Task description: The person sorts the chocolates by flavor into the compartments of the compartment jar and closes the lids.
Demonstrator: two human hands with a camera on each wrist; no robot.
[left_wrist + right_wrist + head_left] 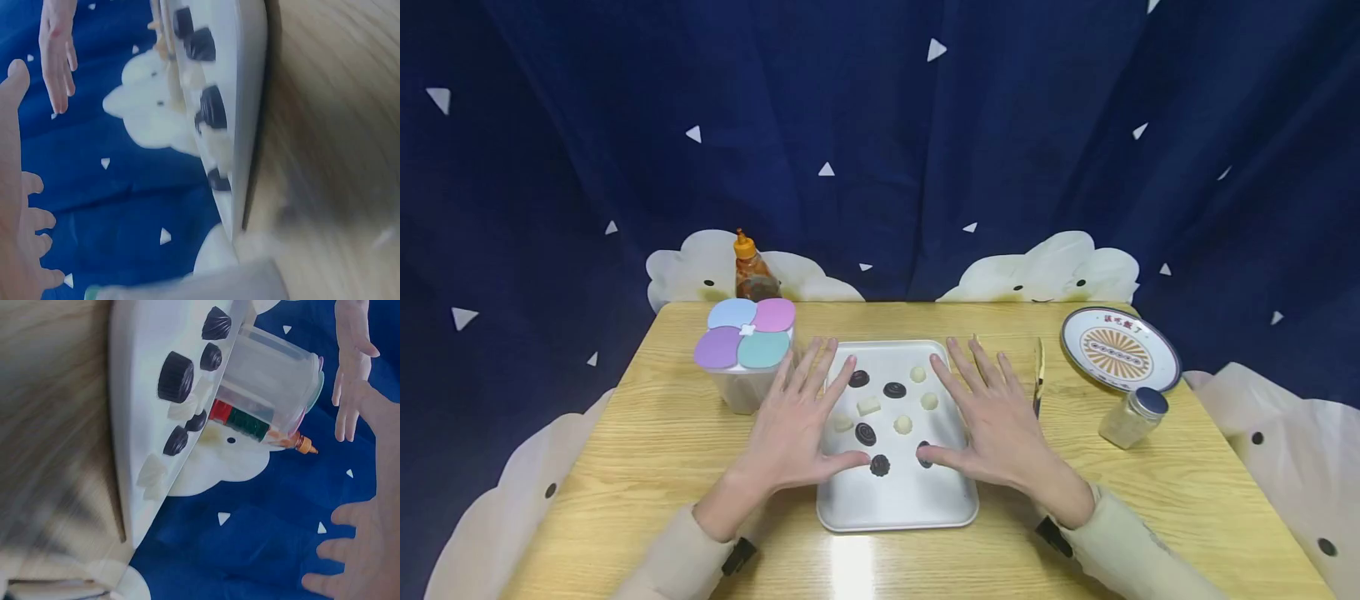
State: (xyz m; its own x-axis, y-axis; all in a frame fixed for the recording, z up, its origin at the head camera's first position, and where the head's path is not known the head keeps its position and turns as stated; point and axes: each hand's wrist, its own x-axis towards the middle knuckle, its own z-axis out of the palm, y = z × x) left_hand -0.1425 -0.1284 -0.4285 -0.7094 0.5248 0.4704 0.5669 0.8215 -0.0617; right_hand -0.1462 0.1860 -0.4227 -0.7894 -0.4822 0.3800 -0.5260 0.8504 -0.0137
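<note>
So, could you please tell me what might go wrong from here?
The small pieces lie loose on the tray, so a low sweep by the left grip or right grip could scatter them. In the head view, the left grip appears close to the lidded container, so moving sideways might knock it. The plate seems to sit right at the edge of the table; a bump might tip it off.

Left hand (797,425) and right hand (998,427) hover, outspread.

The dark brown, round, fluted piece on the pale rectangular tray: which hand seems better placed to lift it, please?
Probably the left hand: empty, its thumb beside the piece; the right hand is farther.
</note>
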